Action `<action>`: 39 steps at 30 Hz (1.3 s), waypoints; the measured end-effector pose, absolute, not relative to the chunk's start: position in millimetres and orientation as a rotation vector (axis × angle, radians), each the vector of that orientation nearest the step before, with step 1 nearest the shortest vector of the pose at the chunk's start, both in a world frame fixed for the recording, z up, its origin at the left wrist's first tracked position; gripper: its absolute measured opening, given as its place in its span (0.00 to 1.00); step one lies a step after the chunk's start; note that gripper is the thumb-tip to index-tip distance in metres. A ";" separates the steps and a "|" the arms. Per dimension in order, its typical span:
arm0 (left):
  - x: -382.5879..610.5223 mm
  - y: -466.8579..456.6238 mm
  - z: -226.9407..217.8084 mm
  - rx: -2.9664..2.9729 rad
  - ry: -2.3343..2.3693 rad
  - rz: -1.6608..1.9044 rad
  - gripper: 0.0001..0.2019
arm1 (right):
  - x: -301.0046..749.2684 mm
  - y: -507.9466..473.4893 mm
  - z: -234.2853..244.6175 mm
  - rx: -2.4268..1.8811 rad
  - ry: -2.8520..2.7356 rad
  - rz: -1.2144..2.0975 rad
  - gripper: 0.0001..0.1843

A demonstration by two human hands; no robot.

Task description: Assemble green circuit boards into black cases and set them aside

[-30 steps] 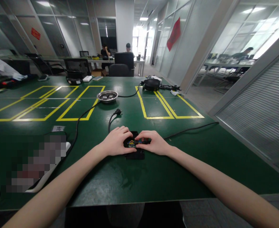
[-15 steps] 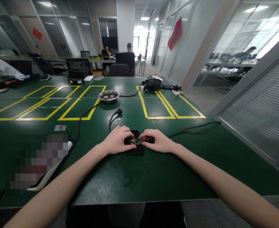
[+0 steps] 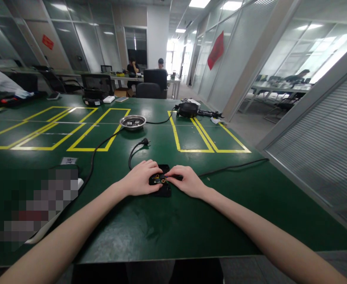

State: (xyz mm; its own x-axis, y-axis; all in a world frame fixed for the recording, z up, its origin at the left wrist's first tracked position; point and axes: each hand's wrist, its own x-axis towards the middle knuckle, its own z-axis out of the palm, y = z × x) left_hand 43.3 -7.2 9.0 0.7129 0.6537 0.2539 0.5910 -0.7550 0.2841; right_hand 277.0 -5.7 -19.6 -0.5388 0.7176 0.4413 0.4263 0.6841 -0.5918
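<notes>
On the green table, a small black open housing (image 3: 164,192) lies in front of me. In it shows a circuit board (image 3: 158,180) with orange ring-shaped parts. My left hand (image 3: 139,178) grips the housing from the left, thumb at the near side and fingers at the far side. From the right, my right hand (image 3: 189,181) pinches a black cable end at the board's right edge. A black cable (image 3: 235,165) runs from beneath that hand toward the table's right edge. Beyond my left hand lies a black plug (image 3: 145,141) on a short cord. The fingertips partly hide the board.
A metal bowl (image 3: 133,122) with small metal parts stands farther back. Yellow tape rectangles mark the table. A black device (image 3: 188,109) with a cable lies at the back right. At left are a blurred-out item and a paper label (image 3: 69,161). A person's sleeve (image 3: 3,81) shows far left.
The view has shifted slightly, so hands and housing appear farther left. My right fingers now sit closer together around the cable end. My left hand keeps its grip on the housing.
</notes>
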 end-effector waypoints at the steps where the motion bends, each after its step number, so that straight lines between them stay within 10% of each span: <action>1: 43.2 -8.0 9.9 2.730 1.002 0.521 0.10 | 276.1 -6.3 -20.0 -0.875 -2.211 0.552 0.06; 25: 25.4 5.8 26.8 2.261 1.057 0.564 0.03 | 274.9 -7.9 -18.9 -0.885 -2.188 0.543 0.19; 39: 24.5 -0.4 39.1 1.865 0.934 0.249 0.06 | 288.5 -12.0 -10.8 -0.704 -2.255 0.547 0.04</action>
State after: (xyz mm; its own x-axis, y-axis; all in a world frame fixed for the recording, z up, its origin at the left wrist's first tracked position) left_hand 24.5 -0.4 39.1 0.6811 0.6966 -0.2256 0.4920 -0.2073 0.8455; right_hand 288.5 -12.0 -10.8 -0.6060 0.6219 0.4960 0.3255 0.7629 -0.5586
